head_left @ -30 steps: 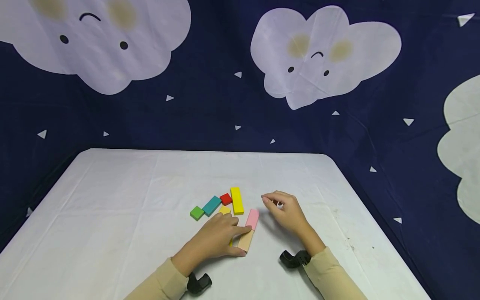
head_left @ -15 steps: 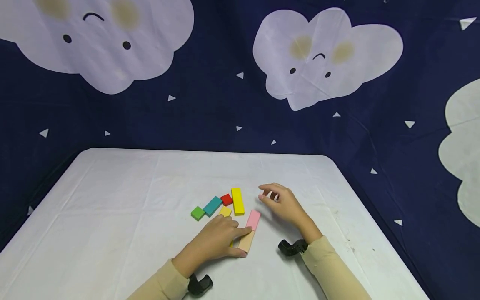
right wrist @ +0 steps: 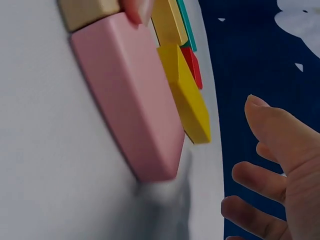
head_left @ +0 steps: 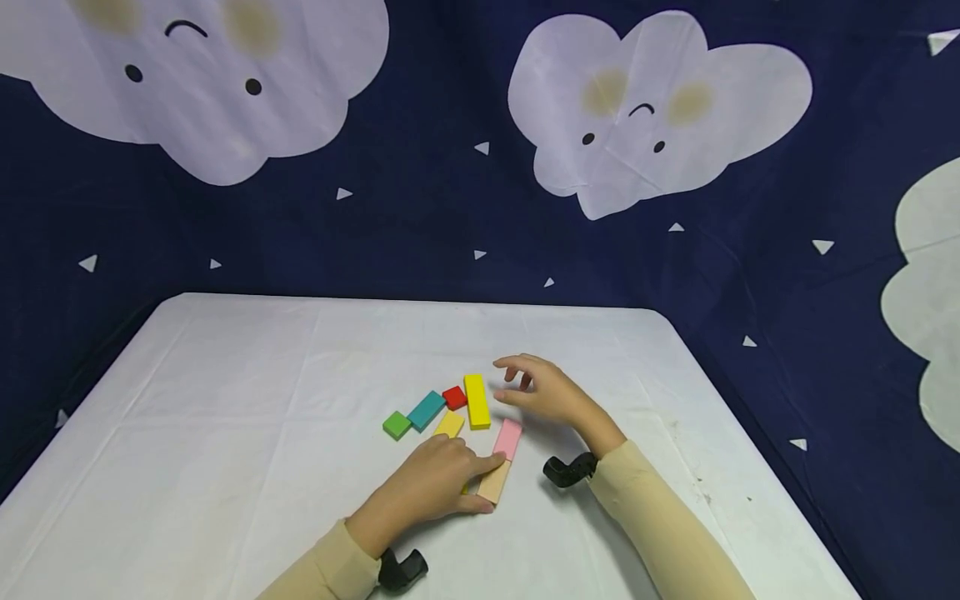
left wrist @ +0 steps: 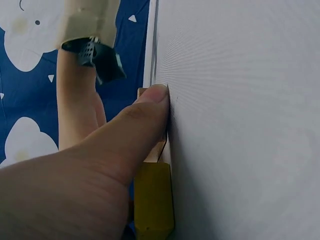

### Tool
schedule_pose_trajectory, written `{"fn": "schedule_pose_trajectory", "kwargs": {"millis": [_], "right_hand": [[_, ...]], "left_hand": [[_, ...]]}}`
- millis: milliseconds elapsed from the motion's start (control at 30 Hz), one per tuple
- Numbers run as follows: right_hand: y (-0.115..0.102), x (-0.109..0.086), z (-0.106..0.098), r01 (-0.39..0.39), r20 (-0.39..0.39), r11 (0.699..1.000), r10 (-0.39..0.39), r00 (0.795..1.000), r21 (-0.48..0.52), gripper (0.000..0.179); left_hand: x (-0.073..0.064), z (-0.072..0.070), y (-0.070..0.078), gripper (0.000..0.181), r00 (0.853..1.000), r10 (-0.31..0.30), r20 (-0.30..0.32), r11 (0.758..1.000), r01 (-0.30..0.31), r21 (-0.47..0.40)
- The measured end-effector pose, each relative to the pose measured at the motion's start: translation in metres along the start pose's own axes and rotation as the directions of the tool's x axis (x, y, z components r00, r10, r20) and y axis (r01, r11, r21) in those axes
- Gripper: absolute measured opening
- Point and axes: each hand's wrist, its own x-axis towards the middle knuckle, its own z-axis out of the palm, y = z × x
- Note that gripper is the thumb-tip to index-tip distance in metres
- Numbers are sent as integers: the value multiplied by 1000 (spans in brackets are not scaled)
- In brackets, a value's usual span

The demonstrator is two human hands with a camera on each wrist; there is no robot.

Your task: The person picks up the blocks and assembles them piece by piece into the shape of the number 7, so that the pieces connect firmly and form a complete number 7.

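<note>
Several small coloured blocks lie together on the white table (head_left: 225, 400). My left hand (head_left: 483, 481) lies on a tan block (head_left: 492, 483), its thumb (left wrist: 142, 122) pressed against the block's side and its index finger across the far end. A pink block (head_left: 508, 438) butts end to end against the tan one. A mustard block (head_left: 450, 423) is partly hidden under my left fingers. My right hand (head_left: 501, 382) hovers with loosely curled fingers (right wrist: 277, 150) just right of a long yellow block (head_left: 476, 401) and holds nothing.
A red block (head_left: 453, 397), a teal block (head_left: 426, 410) and a green block (head_left: 395, 425) run leftward from the yellow one. A dark blue cloth with white clouds (head_left: 652, 108) hangs behind and to the right. The table's right edge (head_left: 750, 433) is close.
My right hand has moved left and a little away from me, from beside the pink block to beside the long yellow block. The left hand and the blocks have stayed put.
</note>
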Motion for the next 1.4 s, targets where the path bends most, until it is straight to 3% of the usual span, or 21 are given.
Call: {"fn": "schedule_pose_trajectory", "kwargs": {"millis": [367,633,900,1200,1400], "right_hand": [[-24,18,17,86,151,996,-79,985,-39,46],[-32,23,23,198,292,976,-163,942,-94,37],[-34,26,30,239,298,965,-197,934,-112,39],[-36,30,38,191,280,982,-184,942,5,32],[-38,31,38,173,297,985,-164,941,-4,30]], "left_hand": [[-3,-3,7,59,999,11,-45,999,-9,36],[-5,-5,12,61,999,-45,-5,999,45,-29],[-6,-4,12,61,999,-27,-40,999,25,-45],[-7,-4,11,61,998,-13,-66,999,10,-43],[-7,-6,11,60,997,-4,-75,998,0,-58]]}}
